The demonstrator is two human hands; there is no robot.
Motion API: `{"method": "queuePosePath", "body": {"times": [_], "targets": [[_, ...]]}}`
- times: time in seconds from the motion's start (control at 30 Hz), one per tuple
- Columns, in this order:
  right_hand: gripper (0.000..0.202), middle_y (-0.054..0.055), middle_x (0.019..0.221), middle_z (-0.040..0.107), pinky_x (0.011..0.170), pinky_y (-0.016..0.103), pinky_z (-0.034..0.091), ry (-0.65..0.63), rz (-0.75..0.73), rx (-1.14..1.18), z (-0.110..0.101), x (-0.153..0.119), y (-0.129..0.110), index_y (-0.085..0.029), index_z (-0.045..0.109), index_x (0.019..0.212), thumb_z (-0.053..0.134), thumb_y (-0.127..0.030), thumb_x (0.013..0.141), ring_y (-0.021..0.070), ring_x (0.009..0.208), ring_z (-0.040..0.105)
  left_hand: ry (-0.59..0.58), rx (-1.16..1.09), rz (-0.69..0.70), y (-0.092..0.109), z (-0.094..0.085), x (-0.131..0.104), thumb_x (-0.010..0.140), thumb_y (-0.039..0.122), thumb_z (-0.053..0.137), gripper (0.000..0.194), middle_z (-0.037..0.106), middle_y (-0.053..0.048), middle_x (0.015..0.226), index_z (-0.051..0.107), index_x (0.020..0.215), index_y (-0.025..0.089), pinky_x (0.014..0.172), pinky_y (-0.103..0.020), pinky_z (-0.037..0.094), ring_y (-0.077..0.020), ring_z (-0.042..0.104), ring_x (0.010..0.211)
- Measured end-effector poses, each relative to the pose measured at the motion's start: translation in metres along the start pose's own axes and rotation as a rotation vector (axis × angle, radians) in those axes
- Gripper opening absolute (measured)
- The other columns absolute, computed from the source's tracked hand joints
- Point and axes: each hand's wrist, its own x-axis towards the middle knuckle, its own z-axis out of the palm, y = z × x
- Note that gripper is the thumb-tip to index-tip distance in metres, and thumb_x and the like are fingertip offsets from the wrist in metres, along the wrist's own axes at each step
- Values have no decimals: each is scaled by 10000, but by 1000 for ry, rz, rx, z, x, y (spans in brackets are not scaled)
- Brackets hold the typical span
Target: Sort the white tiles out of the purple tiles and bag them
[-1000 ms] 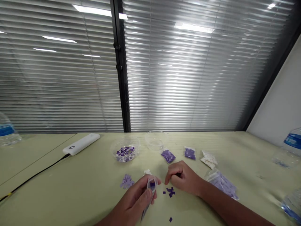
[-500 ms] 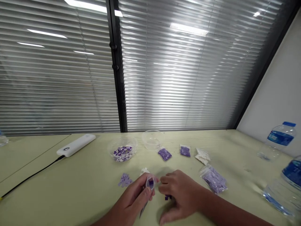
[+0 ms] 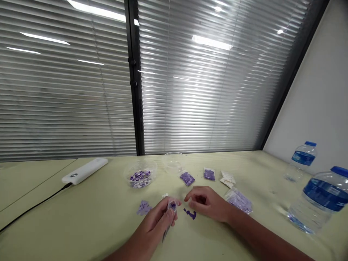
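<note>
In my left hand (image 3: 160, 217) a small clear plastic bag (image 3: 172, 203) is held with its mouth spread wide, and dark purple bits show inside. My right hand (image 3: 205, 203) hovers just right of the bag, fingers curved, the thumb and fingertips a little apart with nothing visible between them. Right below its fingertips, several dark purple square pieces (image 3: 191, 214) lie on the table. A pile of light purple pieces (image 3: 144, 207) sits left of my left hand, and some white pieces (image 3: 165, 195) show behind it, partly covered.
Behind are a clear bowl of mixed purple and white pieces (image 3: 140, 179), another clear bowl (image 3: 174, 163), purple packets (image 3: 187, 178) (image 3: 209, 174), white packets (image 3: 227, 178) and a light purple bag (image 3: 239, 200). Water bottles (image 3: 320, 199) stand right; a white power bank (image 3: 85, 170) with cable lies left.
My right hand has lifted back and away from the dark purple pieces, its fingers drawing in, so the pieces now show fully. My left hand keeps hold of the bag. The view has shifted slightly.
</note>
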Motion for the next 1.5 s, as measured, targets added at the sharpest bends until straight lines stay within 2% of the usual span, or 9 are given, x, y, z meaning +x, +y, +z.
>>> {"method": "queuePosePath", "body": {"times": [0.1, 0.23, 0.4, 0.53, 0.77, 0.93, 1.1, 1.27, 1.5], "targets": [[292, 2, 904, 633, 647, 219, 470, -92, -47, 51, -12, -7, -7, -281, 770, 1191, 670, -239, 920, 122, 708, 592, 1, -7, 11, 1, 1, 1, 997, 722, 452, 535, 543, -24, 893, 605, 1047, 212, 842, -293, 395, -192, 510, 886], [564, 14, 961, 617, 761, 256, 496, -209, -71, 61, -21, -10, -10, -361, 755, 1270, 605, -43, 829, 151, 818, 621, 6, -20, 2, 4, 2, 3, 975, 748, 469, 550, 538, -22, 894, 599, 1027, 216, 860, -287, 392, -193, 503, 890], [450, 0, 923, 571, 711, 248, 485, -235, -1, 133, -23, -9, -6, -352, 743, 1291, 726, -218, 862, 134, 752, 598, -21, -14, 2, 5, 2, 2, 991, 732, 449, 529, 523, -23, 901, 580, 1031, 221, 840, -290, 380, -195, 477, 882], [463, -12, 853, 560, 702, 249, 470, -215, -14, 99, -23, -8, -7, -352, 709, 1342, 768, -339, 882, 133, 724, 584, -32, 5, -16, 2, 1, 1, 976, 743, 471, 546, 517, -23, 912, 595, 1078, 221, 844, -295, 382, -194, 474, 883], [265, 3, 771, 641, 648, 233, 430, -125, -60, 133, -8, -3, 9, -292, 841, 1096, 772, -456, 899, 121, 669, 601, -42, 8, -60, -3, -2, 2, 985, 745, 450, 612, 528, -32, 940, 601, 1289, 236, 907, -319, 390, -205, 501, 939], [250, -4, 707, 618, 607, 230, 397, -74, -25, 179, 3, -2, 20, -246, 864, 970, 776, -466, 893, 113, 646, 567, -55, 23, -52, -1, -3, 1, 1001, 730, 432, 605, 542, -42, 950, 593, 1312, 236, 919, -323, 389, -210, 508, 951], [335, -2, 708, 620, 527, 224, 361, -78, 33, 222, -9, -6, 20, -208, 807, 1114, 578, -434, 1025, 109, 589, 493, -67, 30, -41, 3, -2, 0, 983, 754, 442, 625, 534, -37, 931, 612, 1294, 239, 897, -312, 394, -203, 490, 916], [265, -17, 691, 599, 612, 234, 416, -106, -1, 186, -16, -6, 19, -255, 844, 1048, 833, -403, 829, 123, 634, 548, -44, 36, -53, 7, 0, 0, 973, 762, 454, 633, 545, -42, 940, 619, 1290, 240, 905, -305, 406, -209, 501, 941], [191, -2, 716, 683, 619, 233, 400, -81, 30, 139, -2, -2, 21, -235, 854, 937, 758, -395, 898, 123, 655, 587, -54, 81, -66, 5, -3, 0, 955, 782, 458, 657, 571, -43, 950, 620, 1301, 247, 930, -311, 435, -213, 523, 946]]}}
